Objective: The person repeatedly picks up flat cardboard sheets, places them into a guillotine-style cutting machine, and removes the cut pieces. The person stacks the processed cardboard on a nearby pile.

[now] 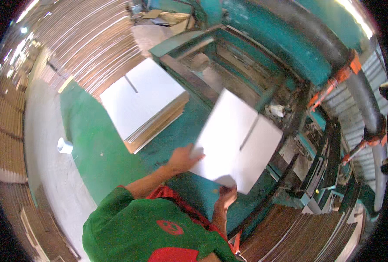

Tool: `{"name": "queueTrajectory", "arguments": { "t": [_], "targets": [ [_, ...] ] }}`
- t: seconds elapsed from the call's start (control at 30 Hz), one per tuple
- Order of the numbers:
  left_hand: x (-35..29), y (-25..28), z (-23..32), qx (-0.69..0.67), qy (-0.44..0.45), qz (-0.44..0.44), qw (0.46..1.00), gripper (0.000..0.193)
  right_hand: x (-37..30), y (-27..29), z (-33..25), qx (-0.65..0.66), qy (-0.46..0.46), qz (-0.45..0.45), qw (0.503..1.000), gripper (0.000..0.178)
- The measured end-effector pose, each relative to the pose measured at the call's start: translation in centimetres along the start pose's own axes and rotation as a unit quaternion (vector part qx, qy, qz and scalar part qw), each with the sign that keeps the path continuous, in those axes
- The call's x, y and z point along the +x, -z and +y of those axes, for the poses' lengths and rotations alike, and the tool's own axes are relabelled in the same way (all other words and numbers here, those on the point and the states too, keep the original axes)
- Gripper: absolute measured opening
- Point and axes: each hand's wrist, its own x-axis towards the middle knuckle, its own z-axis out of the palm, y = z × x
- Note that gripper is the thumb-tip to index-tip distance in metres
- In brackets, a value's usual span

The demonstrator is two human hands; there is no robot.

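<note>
A white cardboard sheet (242, 135) with a narrow slot cut into it is held tilted in front of me. My left hand (186, 160) grips its left edge, the fingertips lying on the white face. At the near edge my right hand (227, 196) is closed on the sheet, its fingers partly hidden. To the left, a stack of similar slotted sheets (146, 98), white on top with brown edges, rests at the side of a green machine table (170, 131).
Behind the sheet lies the machine's open frame (246, 61). A thick dark pipe (320, 35) and orange clamps (336, 83) stand at the right. Tall cardboard piles (89, 43) rise at the back left, with another pile (296, 236) near right. A white bucket (64, 146) sits on the floor.
</note>
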Motion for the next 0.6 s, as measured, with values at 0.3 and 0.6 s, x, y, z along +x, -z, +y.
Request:
{"name": "queueTrajectory", "arguments": {
  "t": [0.3, 0.6],
  "targets": [
    [-5.5, 18.2, -13.7, -0.099, 0.262, 0.264, 0.923, 0.068, -5.6, -27.0, -6.1, -0.177, 0.108, -0.420, 0.884, 0.043],
    [-3.7, 19.5, -23.7, -0.113, 0.208, 0.057, 0.970, 0.076, -15.5, -33.4, 10.7, -0.367, 0.275, -0.311, 0.832, 0.065]
  ]
}}
